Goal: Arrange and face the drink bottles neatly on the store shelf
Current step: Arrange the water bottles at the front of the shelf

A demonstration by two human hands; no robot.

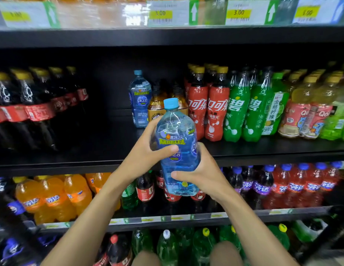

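Note:
I hold a clear blue drink bottle with a light-blue cap upright in front of the middle shelf. My left hand grips its upper left side, thumb across the label. My right hand grips its lower right side, thumb across the front. A second blue bottle of the same kind stands on the middle shelf behind it, next to amber bottles. Left of that bottle the shelf shows a dark gap.
Dark cola bottles fill the shelf's left. Red cola bottles, green soda bottles and tea bottles stand on the right. Orange, purple and red soda bottles line the shelf below. Price tags hang on the upper rail.

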